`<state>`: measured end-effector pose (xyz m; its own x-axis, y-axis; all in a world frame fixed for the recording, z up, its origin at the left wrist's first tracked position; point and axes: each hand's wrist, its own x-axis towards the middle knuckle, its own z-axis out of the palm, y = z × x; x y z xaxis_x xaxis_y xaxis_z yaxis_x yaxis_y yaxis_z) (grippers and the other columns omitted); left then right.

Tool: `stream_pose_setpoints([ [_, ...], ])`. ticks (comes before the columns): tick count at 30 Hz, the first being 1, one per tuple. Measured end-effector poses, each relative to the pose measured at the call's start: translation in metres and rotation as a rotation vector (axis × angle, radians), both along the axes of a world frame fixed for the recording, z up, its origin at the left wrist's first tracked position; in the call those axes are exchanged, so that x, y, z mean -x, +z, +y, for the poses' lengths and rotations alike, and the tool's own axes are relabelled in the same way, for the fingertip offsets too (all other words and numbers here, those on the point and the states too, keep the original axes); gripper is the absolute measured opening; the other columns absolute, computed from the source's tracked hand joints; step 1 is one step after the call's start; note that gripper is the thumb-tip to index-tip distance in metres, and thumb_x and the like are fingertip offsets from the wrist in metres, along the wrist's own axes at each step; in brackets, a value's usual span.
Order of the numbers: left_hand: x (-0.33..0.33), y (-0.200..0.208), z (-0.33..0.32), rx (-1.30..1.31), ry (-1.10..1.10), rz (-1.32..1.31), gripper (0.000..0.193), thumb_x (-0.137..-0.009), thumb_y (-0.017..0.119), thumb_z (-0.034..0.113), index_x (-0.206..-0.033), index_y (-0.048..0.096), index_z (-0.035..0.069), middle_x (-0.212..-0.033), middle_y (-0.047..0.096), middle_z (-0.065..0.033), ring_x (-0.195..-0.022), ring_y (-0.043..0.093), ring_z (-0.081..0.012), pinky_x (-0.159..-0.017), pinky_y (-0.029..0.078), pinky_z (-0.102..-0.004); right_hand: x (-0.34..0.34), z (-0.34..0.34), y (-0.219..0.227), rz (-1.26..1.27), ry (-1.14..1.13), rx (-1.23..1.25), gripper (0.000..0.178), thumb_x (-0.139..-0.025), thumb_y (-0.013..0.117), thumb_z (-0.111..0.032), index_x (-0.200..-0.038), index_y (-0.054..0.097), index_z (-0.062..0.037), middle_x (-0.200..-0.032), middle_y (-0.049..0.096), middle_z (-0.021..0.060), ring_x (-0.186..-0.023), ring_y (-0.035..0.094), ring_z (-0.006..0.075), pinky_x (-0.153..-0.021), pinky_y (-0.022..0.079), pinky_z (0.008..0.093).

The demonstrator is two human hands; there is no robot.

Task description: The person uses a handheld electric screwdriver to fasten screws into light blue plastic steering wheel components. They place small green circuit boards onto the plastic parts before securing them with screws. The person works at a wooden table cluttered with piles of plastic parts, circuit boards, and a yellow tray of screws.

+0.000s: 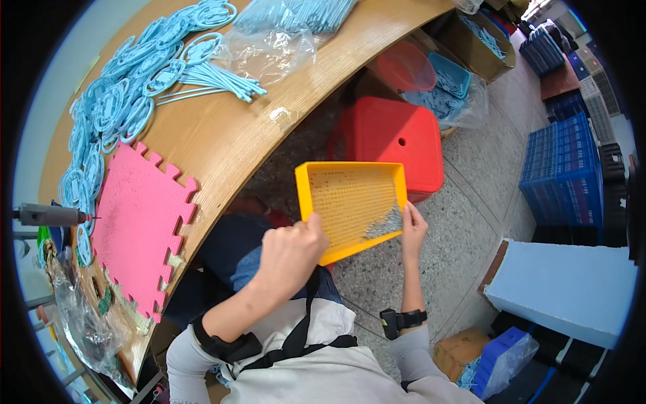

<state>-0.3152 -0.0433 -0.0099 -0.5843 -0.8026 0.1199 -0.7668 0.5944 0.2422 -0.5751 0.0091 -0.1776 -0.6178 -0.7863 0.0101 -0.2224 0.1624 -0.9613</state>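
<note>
A shallow yellow tray (351, 163) is held over my lap, tilted, between both hands. Small silvery metal pieces (385, 224), too small to name surely, are heaped in its right near corner, and rows of tiny holes or bumps pattern its bottom. My left hand (291, 250) is closed around the tray's left near edge. At the right near corner, my right hand (414, 230) pinches the side wall with thumb and fingers.
Left, a curved wooden table (222, 145) carries a pink foam mat (138, 222), piled light-blue plastic pieces (114, 101), sticks (229, 82) and an electric screwdriver (50, 215). A red stool (397, 138) stands beyond the tray. Blue crates (562, 178) and a pale-blue box (562, 286) are right.
</note>
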Motion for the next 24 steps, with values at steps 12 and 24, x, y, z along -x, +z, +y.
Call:
stream_pose_setpoints([
  [12, -0.019, 0.0, 0.005, 0.015, 0.072, 0.142, 0.017, -0.079, 0.06, 0.01, -0.068, 0.048, 0.005, -0.052, 0.056, -0.0103, -0.043, 0.058, -0.0241, -0.04, 0.046, -0.0341, 0.0, -0.013, 0.011, 0.088, 0.057, 0.037, 0.026, -0.092, 0.057, -0.014, -0.108, 0.063, 0.0055, -0.092, 0.069, 0.0086, -0.081, 0.06, 0.01, -0.073, 0.048, 0.0262],
  [24, -0.077, 0.013, 0.019, -0.312, 0.307, 0.451, 0.019, -0.082, 0.063, 0.007, -0.068, 0.056, -0.005, -0.054, 0.06, -0.0126, -0.046, 0.061, -0.0145, -0.046, 0.046, -0.0251, -0.005, -0.041, 0.127, 0.455, 0.356, -0.03, 0.021, -0.09, 0.057, -0.013, -0.099, 0.064, 0.0047, -0.076, 0.067, 0.0142, -0.067, 0.064, 0.0139, -0.06, 0.048, 0.0286],
])
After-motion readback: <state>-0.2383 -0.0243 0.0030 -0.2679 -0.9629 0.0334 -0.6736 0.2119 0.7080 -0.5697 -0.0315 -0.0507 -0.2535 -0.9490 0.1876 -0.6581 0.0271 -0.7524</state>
